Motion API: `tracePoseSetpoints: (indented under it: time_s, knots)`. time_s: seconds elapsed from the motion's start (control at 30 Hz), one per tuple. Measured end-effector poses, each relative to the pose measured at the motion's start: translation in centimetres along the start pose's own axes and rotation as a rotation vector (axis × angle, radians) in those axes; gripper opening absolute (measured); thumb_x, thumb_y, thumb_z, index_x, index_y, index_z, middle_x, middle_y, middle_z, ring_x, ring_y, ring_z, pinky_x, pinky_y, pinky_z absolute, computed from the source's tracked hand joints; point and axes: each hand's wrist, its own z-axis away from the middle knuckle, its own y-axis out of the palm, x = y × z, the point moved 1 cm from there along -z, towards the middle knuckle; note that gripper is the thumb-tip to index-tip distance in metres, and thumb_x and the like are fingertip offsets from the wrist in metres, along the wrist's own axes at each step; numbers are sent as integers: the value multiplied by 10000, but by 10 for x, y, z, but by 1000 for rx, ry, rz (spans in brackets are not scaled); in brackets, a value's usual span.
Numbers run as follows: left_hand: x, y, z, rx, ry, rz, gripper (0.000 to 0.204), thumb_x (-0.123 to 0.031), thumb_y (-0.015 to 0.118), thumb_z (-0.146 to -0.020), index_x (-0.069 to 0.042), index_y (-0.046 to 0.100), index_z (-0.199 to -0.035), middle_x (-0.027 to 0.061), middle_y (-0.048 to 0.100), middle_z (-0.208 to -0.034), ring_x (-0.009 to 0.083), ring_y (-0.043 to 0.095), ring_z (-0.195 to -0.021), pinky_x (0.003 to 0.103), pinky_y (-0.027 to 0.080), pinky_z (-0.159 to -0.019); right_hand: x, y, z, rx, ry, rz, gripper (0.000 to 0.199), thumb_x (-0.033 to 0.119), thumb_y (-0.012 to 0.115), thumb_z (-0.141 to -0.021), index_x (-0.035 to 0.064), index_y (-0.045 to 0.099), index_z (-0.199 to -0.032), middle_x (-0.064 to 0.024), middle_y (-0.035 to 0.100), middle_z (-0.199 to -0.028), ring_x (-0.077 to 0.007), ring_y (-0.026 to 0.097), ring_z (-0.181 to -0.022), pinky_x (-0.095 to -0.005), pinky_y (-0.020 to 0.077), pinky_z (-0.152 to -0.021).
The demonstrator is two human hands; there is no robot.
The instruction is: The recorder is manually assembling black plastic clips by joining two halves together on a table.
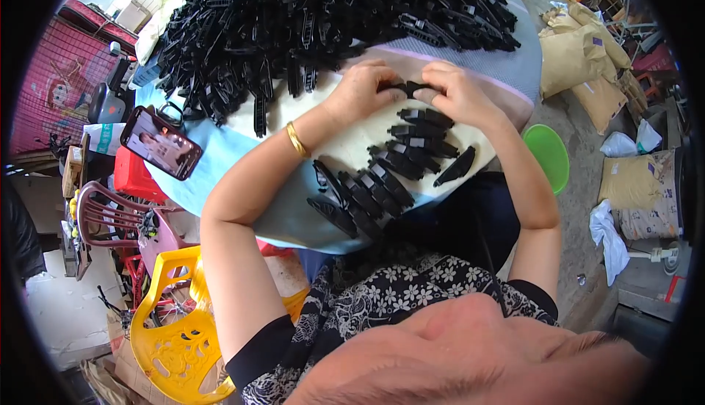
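Between my two hands, over the cloth-covered table, is a small black plastic part. My left hand pinches one end of it, and my right hand closes on the other end. The fingers hide much of its shape. Just below my hands, a curved row of similar black plastic parts runs down toward the table's near edge. One loose black piece lies to the right of that row. Beyond my hands rises a large heap of black plastic parts.
A phone with a lit screen leans at the table's left edge. Yellow and pink plastic chairs stand to the left. A green basin sits on the right, with brown sacks behind it.
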Motion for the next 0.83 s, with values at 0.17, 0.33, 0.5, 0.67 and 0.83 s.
tracePoseSetpoints:
  time_s: [0.17,0.33,0.5,0.67,0.83]
  knots:
    - [-19,-42,47,287,-198,300,783,-410,651,-842,-2,310,-1416,185,445,-1359,268,465,-1227,374,385,-1017,16,2,9,134,56,-129,339,292,584,-908,18,600,-1107,-127,604,-1015,-265,524,-1037,-368,405,-916]
    - [-64,-54,135,232,-16,56,1074,-592,788,-569,-30,374,-1385,198,343,-1413,384,307,-1324,490,257,-1095,34,3,25,198,-42,-17,574,516,505,-905,31,568,-1206,-134,549,-1197,-287,482,-1160,-400,335,-1025]
    - [-98,-9,155,181,56,-302,930,-554,771,-570,-148,457,-1346,197,384,-1373,431,341,-1272,610,254,-1037,57,0,41,185,-37,77,556,447,684,-780,43,598,-1152,-121,527,-1211,-307,492,-1146,-415,367,-991]
    - [-112,10,136,240,343,-462,607,-433,712,-661,-183,570,-1196,158,476,-1299,359,470,-1191,585,341,-1000,63,-7,71,74,-60,14,472,398,725,-747,34,635,-1033,-133,560,-1110,-327,538,-1039,-406,421,-912]
    - [-112,42,134,215,769,-855,309,-300,537,-815,-227,589,-1110,111,495,-1299,293,447,-1236,606,363,-1011,73,-11,114,-42,-94,161,548,464,706,-762,86,628,-1151,-126,555,-1157,-342,543,-1062,-435,422,-944]
